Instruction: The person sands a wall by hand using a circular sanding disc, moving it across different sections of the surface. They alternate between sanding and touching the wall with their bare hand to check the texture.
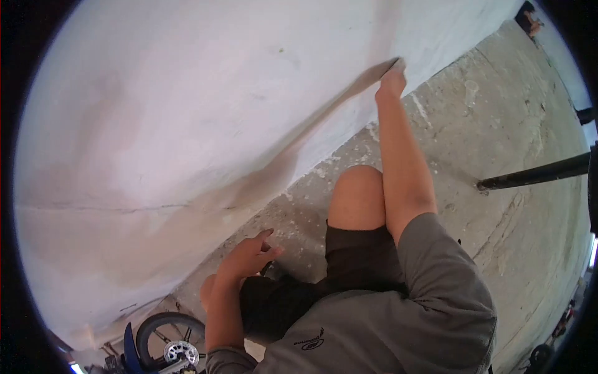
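Note:
My right hand [393, 78] is at the end of my stretched-out arm, up against the white wall [205, 106]. Its fingers are closed, and a thin dark edge [390, 66] shows at the fingertips, flat to the wall. What this thin thing is cannot be made out. Near my bent knee, my left hand [248, 255] hangs in front of the wall with thumb and fingers apart. Nothing shows in it. A long shadow of the right arm falls across the wall.
The concrete floor [461, 137] is stained with pale specks along the wall's foot. A black pole [536, 174] stands on the right. A motorbike wheel [169, 340] is at the lower left. Another person [528, 22] sits far off at the upper right.

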Action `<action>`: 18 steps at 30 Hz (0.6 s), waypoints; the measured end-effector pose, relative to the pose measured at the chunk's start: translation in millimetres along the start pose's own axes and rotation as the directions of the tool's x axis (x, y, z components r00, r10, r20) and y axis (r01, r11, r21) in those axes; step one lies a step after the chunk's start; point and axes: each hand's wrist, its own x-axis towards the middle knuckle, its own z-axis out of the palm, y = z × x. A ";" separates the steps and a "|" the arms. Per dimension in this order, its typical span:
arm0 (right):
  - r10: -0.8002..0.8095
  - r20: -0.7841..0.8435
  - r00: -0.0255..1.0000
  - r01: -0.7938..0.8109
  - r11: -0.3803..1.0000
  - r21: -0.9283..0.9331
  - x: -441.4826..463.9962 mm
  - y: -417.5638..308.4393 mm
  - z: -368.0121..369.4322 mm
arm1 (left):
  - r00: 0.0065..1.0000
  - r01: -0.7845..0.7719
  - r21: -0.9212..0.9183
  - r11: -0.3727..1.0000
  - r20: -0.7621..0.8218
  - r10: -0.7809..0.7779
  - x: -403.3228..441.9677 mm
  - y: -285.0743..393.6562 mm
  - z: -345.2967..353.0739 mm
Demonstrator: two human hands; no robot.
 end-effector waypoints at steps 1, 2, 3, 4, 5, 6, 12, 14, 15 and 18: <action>0.029 0.017 0.999 -0.029 0.999 -0.033 -0.6 -3.8 1.2 | 1.000 -0.023 0.001 1.000 0.004 0.023 10.0 -0.5 -2.2; 0.065 0.031 0.997 -0.062 0.996 -0.070 -2.1 -5.2 3.5 | 0.997 -0.077 0.013 0.997 0.010 0.077 21.0 -6.6 -4.0; -0.056 0.101 0.993 0.066 0.994 -0.092 -8.4 -15.7 14.0 | 0.992 -0.126 0.023 0.992 0.018 0.126 28.3 -8.2 -3.1; -0.171 0.175 0.970 0.190 0.976 -0.104 -18.3 -30.6 29.9 | 0.991 -0.135 0.019 0.991 0.024 0.135 33.1 -1.4 -3.8; -0.175 0.174 0.969 0.196 0.974 -0.109 -32.3 -42.5 44.2 | 0.992 -0.120 0.029 0.992 0.031 0.119 38.7 7.4 -8.3; -0.455 0.180 0.872 0.480 0.867 -0.131 -48.2 -53.7 58.8 | 0.994 -0.104 0.039 0.994 0.033 0.103 44.0 14.1 -12.7; -0.117 0.180 0.977 0.150 0.971 -0.187 -9.5 -21.2 11.7 | 0.980 -0.193 0.036 0.980 -0.045 0.195 55.0 26.9 -22.2; -0.017 0.144 0.989 0.041 0.985 -0.168 -10.0 -18.8 4.4 | 0.969 -0.240 0.028 0.970 -0.055 0.241 57.7 17.3 -26.6; 0.096 0.091 0.991 -0.083 0.988 -0.133 -19.6 -24.3 7.4 | 0.960 -0.272 0.041 0.962 -0.061 0.274 58.8 12.4 -27.7; -0.430 0.252 0.867 0.469 0.875 -0.118 -39.4 -56.3 45.1 | 0.963 -0.236 0.096 0.967 -0.112 0.246 65.1 -2.2 -25.7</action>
